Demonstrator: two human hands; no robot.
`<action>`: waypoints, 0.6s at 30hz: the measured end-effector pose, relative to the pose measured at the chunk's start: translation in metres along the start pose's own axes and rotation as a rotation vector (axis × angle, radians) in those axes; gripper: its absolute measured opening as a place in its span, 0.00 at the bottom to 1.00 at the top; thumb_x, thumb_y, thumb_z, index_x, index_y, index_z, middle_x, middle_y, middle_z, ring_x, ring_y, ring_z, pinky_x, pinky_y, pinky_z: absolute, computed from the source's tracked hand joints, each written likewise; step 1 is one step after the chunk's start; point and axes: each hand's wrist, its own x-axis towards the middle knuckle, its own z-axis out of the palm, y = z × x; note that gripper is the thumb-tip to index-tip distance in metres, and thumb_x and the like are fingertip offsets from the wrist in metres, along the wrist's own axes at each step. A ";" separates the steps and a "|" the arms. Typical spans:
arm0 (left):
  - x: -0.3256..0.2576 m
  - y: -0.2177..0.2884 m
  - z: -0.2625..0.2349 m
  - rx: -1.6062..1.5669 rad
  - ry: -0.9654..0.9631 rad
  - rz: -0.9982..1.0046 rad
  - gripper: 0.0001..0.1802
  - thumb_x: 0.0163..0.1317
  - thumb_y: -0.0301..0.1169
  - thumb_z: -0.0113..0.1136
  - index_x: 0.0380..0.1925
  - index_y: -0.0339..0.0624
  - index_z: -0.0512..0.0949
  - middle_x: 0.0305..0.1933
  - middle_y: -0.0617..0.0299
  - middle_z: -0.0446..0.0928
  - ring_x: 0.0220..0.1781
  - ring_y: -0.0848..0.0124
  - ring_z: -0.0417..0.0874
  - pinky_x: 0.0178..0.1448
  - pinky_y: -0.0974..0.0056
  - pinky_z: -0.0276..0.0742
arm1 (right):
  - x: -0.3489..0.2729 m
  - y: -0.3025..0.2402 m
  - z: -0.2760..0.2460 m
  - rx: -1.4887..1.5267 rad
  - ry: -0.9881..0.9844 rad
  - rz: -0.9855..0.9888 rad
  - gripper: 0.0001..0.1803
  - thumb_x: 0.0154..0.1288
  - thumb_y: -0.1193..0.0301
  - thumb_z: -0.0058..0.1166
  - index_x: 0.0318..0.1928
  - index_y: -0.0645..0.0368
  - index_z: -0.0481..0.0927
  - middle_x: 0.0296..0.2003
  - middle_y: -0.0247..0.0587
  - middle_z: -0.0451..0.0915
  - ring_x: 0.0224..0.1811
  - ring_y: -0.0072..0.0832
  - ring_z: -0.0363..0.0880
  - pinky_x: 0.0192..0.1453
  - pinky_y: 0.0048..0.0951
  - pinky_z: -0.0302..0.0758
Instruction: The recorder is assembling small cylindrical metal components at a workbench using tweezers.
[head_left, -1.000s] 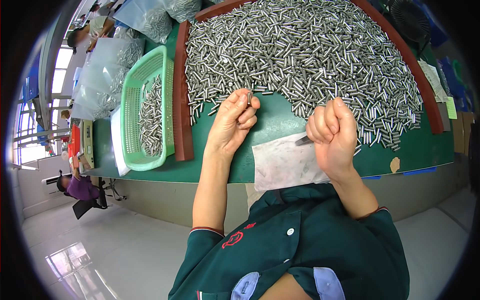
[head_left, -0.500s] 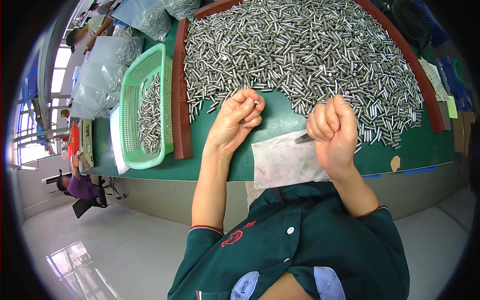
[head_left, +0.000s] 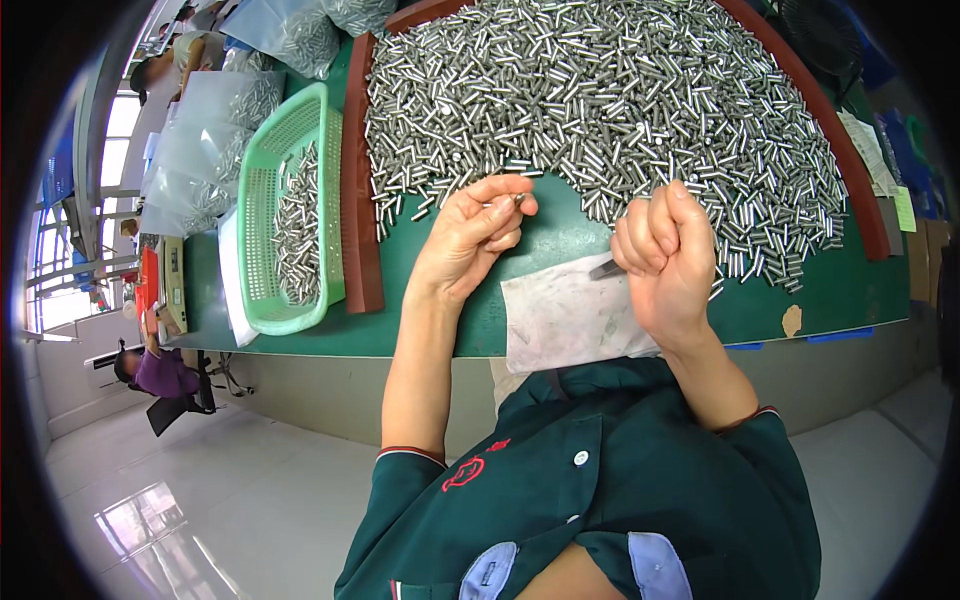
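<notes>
Thumb and index finger of my left hand [head_left: 466, 238] pinch a small metal pin [head_left: 520, 199], its end showing at the fingertips. My right hand [head_left: 664, 255] is closed in a fist around a dark, flat metal tool [head_left: 605, 270]; only its tip sticks out, over a stained whitish cloth [head_left: 560, 318], so its kind is hidden. The cloth lies at the near edge of the green table [head_left: 480, 325]. Beyond both hands spreads a wide heap of short, shiny metal pins [head_left: 600, 95].
Reddish-brown bars [head_left: 360, 200] border the heap. Left of them stands a light green plastic basket [head_left: 333, 210] partly filled with pins. Clear bags [head_left: 195, 150] of pins sit farther left, near a scale [head_left: 172, 285]. A dark fan [head_left: 820, 45] stands at the far right. Other people are in the left background.
The pin in my left hand has turned slightly between the fingertips, and the index finger has straightened a little. My right hand keeps its grip and place.
</notes>
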 end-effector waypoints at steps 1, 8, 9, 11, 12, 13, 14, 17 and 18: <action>-0.001 0.001 0.001 0.041 0.033 -0.006 0.10 0.57 0.25 0.52 0.38 0.33 0.73 0.31 0.58 0.75 0.18 0.84 0.58 0.22 0.78 0.54 | 0.002 0.001 0.000 0.003 -0.012 -0.001 0.21 0.66 0.65 0.27 0.13 0.50 0.53 0.07 0.25 0.51 0.10 0.15 0.42 0.16 0.20 0.44; -0.032 -0.012 0.039 0.791 0.238 0.182 0.05 0.58 0.27 0.51 0.28 0.35 0.70 0.19 0.67 0.69 0.18 0.82 0.63 0.21 0.75 0.57 | 0.003 -0.001 -0.003 0.024 -0.018 -0.012 0.22 0.66 0.65 0.31 0.13 0.53 0.54 0.08 0.28 0.53 0.11 0.15 0.44 0.16 0.20 0.45; -0.039 -0.016 0.043 1.020 0.262 0.243 0.05 0.57 0.26 0.52 0.28 0.35 0.70 0.18 0.67 0.69 0.19 0.82 0.65 0.21 0.75 0.59 | 0.004 -0.001 -0.004 0.020 -0.032 -0.015 0.22 0.66 0.64 0.31 0.13 0.53 0.54 0.08 0.28 0.53 0.12 0.15 0.44 0.16 0.20 0.45; -0.051 -0.022 0.058 1.208 0.246 0.244 0.05 0.53 0.26 0.55 0.26 0.36 0.70 0.18 0.58 0.70 0.17 0.72 0.70 0.23 0.68 0.65 | 0.003 -0.001 -0.001 -0.011 -0.021 -0.009 0.21 0.66 0.65 0.29 0.13 0.51 0.54 0.08 0.26 0.52 0.11 0.15 0.43 0.16 0.20 0.45; -0.051 -0.028 0.059 1.298 0.227 0.291 0.06 0.53 0.27 0.56 0.26 0.36 0.70 0.19 0.56 0.71 0.18 0.66 0.71 0.24 0.65 0.66 | 0.003 0.000 0.001 -0.035 -0.018 -0.017 0.21 0.66 0.65 0.27 0.13 0.50 0.54 0.08 0.25 0.51 0.10 0.15 0.42 0.16 0.20 0.44; -0.052 -0.033 0.058 1.387 0.205 0.340 0.07 0.52 0.28 0.57 0.26 0.37 0.70 0.20 0.54 0.71 0.19 0.61 0.72 0.24 0.63 0.67 | 0.004 0.001 0.001 -0.037 -0.026 -0.019 0.21 0.66 0.65 0.27 0.13 0.50 0.54 0.08 0.25 0.52 0.10 0.15 0.42 0.16 0.20 0.44; -0.050 -0.038 0.055 1.517 0.194 0.372 0.08 0.50 0.28 0.58 0.26 0.38 0.70 0.20 0.54 0.71 0.21 0.55 0.71 0.25 0.60 0.67 | 0.003 0.000 0.002 -0.030 -0.031 -0.017 0.21 0.66 0.65 0.27 0.13 0.50 0.54 0.08 0.25 0.52 0.10 0.15 0.42 0.16 0.20 0.44; -0.057 -0.038 0.060 1.587 0.233 0.321 0.10 0.48 0.29 0.60 0.27 0.38 0.70 0.20 0.55 0.70 0.20 0.59 0.72 0.24 0.62 0.66 | -0.002 -0.003 0.008 -0.046 -0.057 -0.003 0.22 0.66 0.64 0.27 0.13 0.50 0.54 0.08 0.25 0.52 0.10 0.15 0.42 0.16 0.20 0.45; -0.060 -0.036 0.061 1.554 0.270 0.249 0.08 0.47 0.27 0.60 0.26 0.37 0.71 0.18 0.56 0.70 0.18 0.62 0.71 0.23 0.63 0.66 | -0.003 -0.002 0.009 -0.054 -0.067 0.006 0.22 0.66 0.64 0.27 0.13 0.50 0.54 0.08 0.25 0.52 0.11 0.15 0.42 0.16 0.20 0.45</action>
